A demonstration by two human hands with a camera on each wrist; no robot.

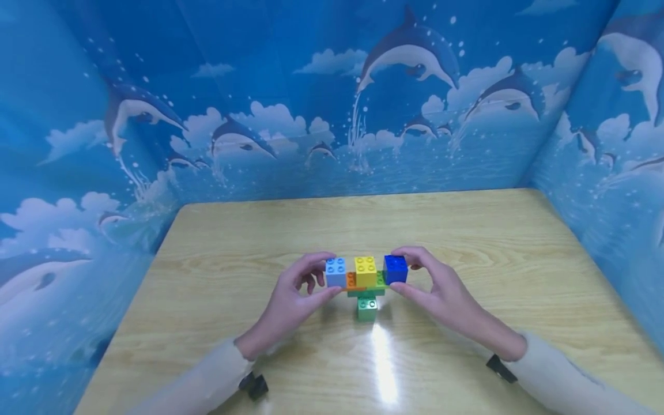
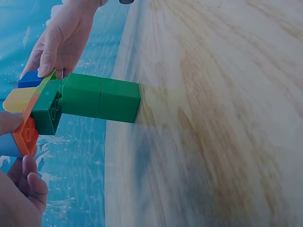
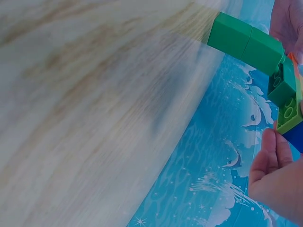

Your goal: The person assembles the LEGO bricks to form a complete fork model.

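Observation:
A toy brick structure stands upright on the table in the head view. Its base is a column of green bricks [image 2: 99, 97], topped by a green crosspiece [image 3: 282, 85]. Across that lie an orange piece [image 2: 27, 135] and a lime green piece [image 3: 289, 113], side by side. A yellow brick [image 1: 365, 272] sits in the middle on top. At the left end, my left hand [image 1: 301, 294] pinches a light blue brick [image 1: 335, 273] between thumb and index finger. My right hand [image 1: 441, 288] holds the dark blue brick [image 1: 395, 270] at the right end the same way.
The structure rests on a pale wooden table [image 1: 249, 230]. Blue cloth [image 1: 290, 115] printed with dolphins hangs behind the table and along both sides. Small black items show by the left cuff [image 1: 254, 385] and the right cuff [image 1: 501, 369].

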